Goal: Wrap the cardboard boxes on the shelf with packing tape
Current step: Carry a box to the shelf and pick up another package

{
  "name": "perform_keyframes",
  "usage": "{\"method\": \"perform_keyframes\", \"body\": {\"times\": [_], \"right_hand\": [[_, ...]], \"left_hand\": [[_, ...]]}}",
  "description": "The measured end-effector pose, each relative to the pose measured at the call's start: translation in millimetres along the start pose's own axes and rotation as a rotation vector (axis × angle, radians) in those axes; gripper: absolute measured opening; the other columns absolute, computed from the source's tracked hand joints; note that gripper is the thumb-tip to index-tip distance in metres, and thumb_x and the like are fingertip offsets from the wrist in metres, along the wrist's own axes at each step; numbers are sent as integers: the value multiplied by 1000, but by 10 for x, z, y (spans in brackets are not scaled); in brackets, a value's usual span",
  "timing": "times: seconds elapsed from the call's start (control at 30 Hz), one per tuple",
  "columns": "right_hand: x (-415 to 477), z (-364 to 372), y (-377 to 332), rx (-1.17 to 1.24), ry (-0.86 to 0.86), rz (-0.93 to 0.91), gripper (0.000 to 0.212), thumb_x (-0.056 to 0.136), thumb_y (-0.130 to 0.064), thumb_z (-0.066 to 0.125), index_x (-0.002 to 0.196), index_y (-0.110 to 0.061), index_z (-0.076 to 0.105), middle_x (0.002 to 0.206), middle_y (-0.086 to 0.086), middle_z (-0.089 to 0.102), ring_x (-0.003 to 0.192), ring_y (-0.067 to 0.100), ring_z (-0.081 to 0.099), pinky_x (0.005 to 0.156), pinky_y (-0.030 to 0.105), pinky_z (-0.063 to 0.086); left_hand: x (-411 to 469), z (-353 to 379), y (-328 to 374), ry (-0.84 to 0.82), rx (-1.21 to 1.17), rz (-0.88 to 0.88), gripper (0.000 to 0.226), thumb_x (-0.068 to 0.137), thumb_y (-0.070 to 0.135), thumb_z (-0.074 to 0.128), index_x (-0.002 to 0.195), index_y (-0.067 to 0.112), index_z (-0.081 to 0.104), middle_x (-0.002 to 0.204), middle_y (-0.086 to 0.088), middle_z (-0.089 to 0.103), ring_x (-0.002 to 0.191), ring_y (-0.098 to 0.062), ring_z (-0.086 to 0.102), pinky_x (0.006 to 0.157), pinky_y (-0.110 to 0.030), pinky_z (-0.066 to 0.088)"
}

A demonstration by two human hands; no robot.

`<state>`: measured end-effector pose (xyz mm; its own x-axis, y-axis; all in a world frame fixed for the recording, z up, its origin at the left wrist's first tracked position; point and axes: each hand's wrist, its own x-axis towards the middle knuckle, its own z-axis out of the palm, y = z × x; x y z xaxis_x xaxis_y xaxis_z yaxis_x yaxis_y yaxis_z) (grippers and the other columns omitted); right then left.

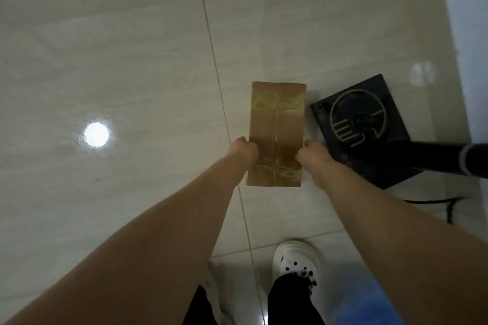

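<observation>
The fingers of the left hand [244, 152] and right hand [314, 157] are out of sight — they seem to curl round the long sides of the cardboard box [277, 126], whose underside is hidden too. A black tube [435, 157], cut by the right edge, covers a corner of the dark square device [369, 119] — its print is too small to read. The left arm hides most of one white shoe [214, 280].

No text can be read on the box [277, 126]; the dark case [361, 128] bears a gold round emblem; its small central marks are too blurred.
</observation>
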<state>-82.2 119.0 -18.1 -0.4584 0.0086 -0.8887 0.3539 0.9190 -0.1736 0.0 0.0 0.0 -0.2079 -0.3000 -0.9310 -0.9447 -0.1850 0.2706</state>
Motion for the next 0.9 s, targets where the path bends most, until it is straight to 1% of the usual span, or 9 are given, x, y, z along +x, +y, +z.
{"method": "perform_keyframes", "body": {"times": [0.17, 0.27, 0.43, 0.53, 0.63, 0.7, 0.77, 0.83, 0.9], "right_hand": [[-166, 14, 22, 110, 29, -108, 36, 96, -2, 46, 131, -8, 51, 128, 12, 57, 116, 30, 53, 99, 38, 44], [-586, -75, -77, 177, 55, -180, 35, 97, -6, 49, 132, -9, 48, 127, 8, 57, 117, 28, 53, 103, 41, 44], [-1493, -384, -539, 227, 34, -309, 40, 96, -15, 54, 134, -17, 42, 125, 8, 56, 109, 26, 56, 95, 43, 49], [-2060, -579, -874, 224, -10, -373, 41, 96, -18, 55, 135, -18, 41, 124, 5, 55, 104, 21, 56, 91, 38, 49], [-2776, -834, -1268, 258, -31, -462, 43, 97, -20, 54, 138, -20, 41, 119, 1, 55, 103, 18, 55, 90, 34, 49], [-3282, -982, -1549, 305, -51, -518, 43, 97, -20, 54, 139, -21, 42, 113, -2, 54, 101, 16, 54, 88, 32, 48], [-3784, -1111, -1829, 365, -83, -561, 43, 97, -21, 54, 139, -23, 44, 116, -1, 57, 102, 17, 57, 90, 34, 49], [-4288, -1220, -2100, 417, -119, -602, 42, 96, -22, 56, 137, -25, 46, 116, 1, 60, 102, 20, 60, 90, 37, 52], [-4778, -1326, -2379, 430, -145, -663, 41, 95, -24, 57, 135, -27, 48, 113, 2, 61, 100, 20, 62, 88, 37, 53]], "left_hand": [[-94, -39, -16, 39, -56, 34, 40, 91, -3, 37, 127, 1, 56, 126, -18, 57, 117, -33, 53, 102, -38, 43], [-439, -218, 9, 111, -145, 37, 45, 88, -3, 38, 129, 5, 54, 127, -14, 57, 118, -31, 53, 103, -41, 43], [-1300, -696, 140, 239, -247, 92, 45, 93, 5, 45, 137, 9, 47, 135, -11, 54, 122, -29, 51, 104, -39, 42], [-1850, -1055, 268, 295, -311, 168, 30, 93, 1, 45, 113, 4, 66, 108, -14, 67, 103, -33, 60, 89, -33, 49], [-2567, -1526, 488, 377, -369, 259, 26, 93, 3, 47, 85, 15, 68, 78, 1, 61, 86, -26, 57, 78, -32, 46], [-3062, -1839, 643, 431, -399, 322, 18, 95, 14, 48, 104, 16, 64, 101, -1, 61, 95, -22, 57, 83, -35, 48], [-3559, -2152, 782, 475, -425, 375, 33, 97, 26, 45, 129, 17, 48, 126, 0, 47, 105, -21, 52, 91, -37, 46], [-4088, -2470, 904, 483, -477, 443, 36, 99, 31, 42, 134, 21, 38, 125, 2, 39, 108, -19, 47, 93, -34, 42], [-4584, -2808, 1006, 478, -538, 509, 33, 100, 32, 41, 131, 23, 34, 120, -3, 48, 109, -24, 53, 94, -40, 46]]}}
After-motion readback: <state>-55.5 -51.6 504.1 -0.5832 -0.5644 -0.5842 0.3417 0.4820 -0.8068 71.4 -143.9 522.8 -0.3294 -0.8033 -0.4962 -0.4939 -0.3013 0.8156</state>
